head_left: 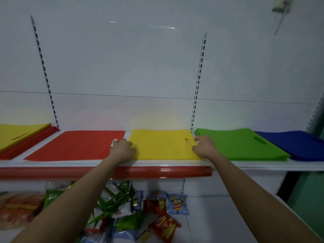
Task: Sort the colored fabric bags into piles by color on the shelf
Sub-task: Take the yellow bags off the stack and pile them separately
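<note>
Left hand (pixel 122 148) and right hand (pixel 204 146), fingers loosely spread, press the yellow bag (pixel 163 146) at its sides, apparently squaring it between red pile (pixel 77 146) and green pile (pixel 240 144).

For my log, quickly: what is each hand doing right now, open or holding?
Left hand: open, resting on the left edge of the yellow bag.
Right hand: open, fingers on its right edge.

Probably a shop, slotted retail shelving (pixel 198 95), snack packets (pixel 178 204) below
</note>
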Demonstrator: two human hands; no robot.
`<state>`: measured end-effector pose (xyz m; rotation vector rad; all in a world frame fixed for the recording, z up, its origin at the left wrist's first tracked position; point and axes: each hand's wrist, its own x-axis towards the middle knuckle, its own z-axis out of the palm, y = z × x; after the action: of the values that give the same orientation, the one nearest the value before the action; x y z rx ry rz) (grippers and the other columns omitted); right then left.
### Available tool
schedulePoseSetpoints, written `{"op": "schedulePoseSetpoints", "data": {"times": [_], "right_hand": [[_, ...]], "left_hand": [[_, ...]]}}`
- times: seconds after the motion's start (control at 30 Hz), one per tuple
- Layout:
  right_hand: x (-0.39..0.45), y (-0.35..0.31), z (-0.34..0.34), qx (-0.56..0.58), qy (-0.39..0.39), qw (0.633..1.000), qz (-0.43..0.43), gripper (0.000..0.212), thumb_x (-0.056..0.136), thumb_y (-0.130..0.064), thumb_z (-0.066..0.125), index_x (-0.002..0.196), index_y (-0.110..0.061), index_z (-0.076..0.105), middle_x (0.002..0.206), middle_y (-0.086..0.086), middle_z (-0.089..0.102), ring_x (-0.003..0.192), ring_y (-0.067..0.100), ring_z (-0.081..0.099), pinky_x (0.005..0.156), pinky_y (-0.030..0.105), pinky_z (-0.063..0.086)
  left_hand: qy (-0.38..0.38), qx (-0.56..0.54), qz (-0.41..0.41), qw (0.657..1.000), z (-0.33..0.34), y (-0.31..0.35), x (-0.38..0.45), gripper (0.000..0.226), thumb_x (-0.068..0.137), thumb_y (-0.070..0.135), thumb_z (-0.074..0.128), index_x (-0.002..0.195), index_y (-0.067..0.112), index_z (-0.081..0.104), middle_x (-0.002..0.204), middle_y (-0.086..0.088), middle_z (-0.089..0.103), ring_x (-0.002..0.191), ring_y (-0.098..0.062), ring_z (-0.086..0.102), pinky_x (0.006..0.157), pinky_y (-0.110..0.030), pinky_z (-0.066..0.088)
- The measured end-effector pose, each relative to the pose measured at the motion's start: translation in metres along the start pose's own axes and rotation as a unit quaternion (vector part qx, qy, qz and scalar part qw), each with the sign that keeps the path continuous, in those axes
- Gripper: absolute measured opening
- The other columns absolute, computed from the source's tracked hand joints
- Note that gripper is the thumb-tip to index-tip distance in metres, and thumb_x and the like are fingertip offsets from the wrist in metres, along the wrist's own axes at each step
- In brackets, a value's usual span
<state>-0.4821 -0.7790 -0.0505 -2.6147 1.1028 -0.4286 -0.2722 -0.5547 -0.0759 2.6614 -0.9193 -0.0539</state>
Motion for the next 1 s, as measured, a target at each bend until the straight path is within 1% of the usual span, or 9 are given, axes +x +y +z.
{"op": "schedulePoseSetpoints", "data": {"times": [0.1, 0.2, 0.33, 0.43, 0.5, 0.6, 0.73, 0.87, 1.0], "right_hand": [[0.009, 0.002, -0.010, 0.075, 0.027, 0.997, -0.026, 0.043, 0.090, -0.017, 0.057, 0.132, -0.008, 0.055, 0.136, 0.017, 0.051, 0.115, 0.032, 0.054, 0.094, 0.036, 0.045], [0.011, -0.006, -0.014, 0.147, 0.022, 0.988, -0.038, 0.034, 0.093, -0.016, 0.056, 0.125, -0.007, 0.059, 0.113, 0.011, 0.059, 0.086, 0.024, 0.059, 0.073, 0.032, 0.045], [0.003, -0.029, -0.001, 0.180, -0.041, 0.979, -0.084, 0.021, 0.096, -0.022, 0.054, 0.110, -0.008, 0.064, 0.100, 0.009, 0.063, 0.070, 0.018, 0.056, 0.065, 0.030, 0.046], [-0.006, -0.053, 0.016, 0.183, -0.090, 0.971, -0.125, 0.019, 0.097, -0.022, 0.054, 0.101, -0.009, 0.066, 0.083, 0.009, 0.067, 0.062, 0.013, 0.056, 0.060, 0.028, 0.046], [-0.011, -0.075, 0.025, 0.197, -0.077, 0.964, -0.159, 0.019, 0.097, -0.020, 0.053, 0.095, -0.008, 0.068, 0.078, 0.007, 0.066, 0.062, 0.014, 0.056, 0.059, 0.029, 0.043], [-0.016, -0.115, 0.036, 0.247, -0.049, 0.948, -0.193, 0.023, 0.094, -0.021, 0.054, 0.083, -0.008, 0.069, 0.075, 0.007, 0.065, 0.076, 0.027, 0.063, 0.070, 0.036, 0.049], [-0.038, -0.181, 0.050, 0.264, -0.080, 0.927, -0.254, 0.036, 0.094, -0.027, 0.054, 0.081, 0.004, 0.064, 0.079, 0.023, 0.065, 0.067, 0.025, 0.054, 0.069, 0.038, 0.049], [-0.080, -0.250, 0.059, 0.265, -0.111, 0.901, -0.326, 0.035, 0.094, -0.029, 0.056, 0.073, -0.001, 0.060, 0.069, 0.012, 0.061, 0.064, 0.022, 0.050, 0.061, 0.033, 0.037], [-0.126, -0.308, 0.062, 0.237, -0.157, 0.877, -0.387, 0.030, 0.091, -0.026, 0.054, 0.069, -0.006, 0.057, 0.068, 0.010, 0.050, 0.062, 0.020, 0.045, 0.058, 0.031, 0.032]], "left_hand": [[-0.013, -0.008, 0.005, 1.000, -0.006, 0.002, 0.005, 0.051, 0.101, 0.045, 0.045, 0.144, 0.019, 0.047, 0.150, -0.010, 0.044, 0.141, -0.036, 0.027, 0.113, -0.039, 0.029], [-0.015, 0.001, 0.019, 1.000, -0.013, 0.006, 0.001, 0.050, 0.100, 0.045, 0.046, 0.145, 0.022, 0.047, 0.149, -0.011, 0.044, 0.141, -0.035, 0.026, 0.110, -0.042, 0.033], [0.010, -0.003, 0.022, 1.000, -0.017, 0.003, -0.015, 0.045, 0.099, 0.045, 0.047, 0.140, 0.026, 0.051, 0.146, -0.009, 0.048, 0.137, -0.033, 0.030, 0.107, -0.045, 0.034], [0.038, -0.011, 0.009, 0.999, -0.020, -0.009, -0.035, 0.036, 0.097, 0.041, 0.049, 0.128, 0.027, 0.061, 0.137, -0.005, 0.057, 0.129, -0.033, 0.041, 0.100, -0.043, 0.040], [0.098, -0.048, 0.016, 0.994, -0.026, -0.021, -0.054, 0.026, 0.092, 0.036, 0.054, 0.110, 0.025, 0.069, 0.118, 0.000, 0.067, 0.116, -0.028, 0.054, 0.093, -0.041, 0.047], [0.170, -0.057, 0.011, 0.984, -0.041, -0.042, -0.090, 0.015, 0.088, 0.033, 0.058, 0.089, 0.023, 0.070, 0.094, 0.006, 0.069, 0.094, -0.019, 0.060, 0.081, -0.038, 0.051], [0.188, -0.039, -0.041, 0.981, -0.060, -0.079, -0.141, 0.020, 0.091, 0.037, 0.057, 0.089, 0.019, 0.066, 0.088, 0.006, 0.065, 0.081, -0.013, 0.059, 0.069, -0.034, 0.051], [0.160, -0.040, -0.121, 0.979, -0.085, -0.132, -0.186, 0.024, 0.094, 0.039, 0.056, 0.091, 0.018, 0.066, 0.083, 0.004, 0.065, 0.074, -0.011, 0.060, 0.063, -0.030, 0.051], [0.182, -0.045, -0.168, 0.968, -0.117, -0.181, -0.230, 0.027, 0.095, 0.040, 0.055, 0.085, 0.017, 0.066, 0.078, 0.000, 0.067, 0.069, -0.015, 0.063, 0.059, -0.031, 0.050]]}}
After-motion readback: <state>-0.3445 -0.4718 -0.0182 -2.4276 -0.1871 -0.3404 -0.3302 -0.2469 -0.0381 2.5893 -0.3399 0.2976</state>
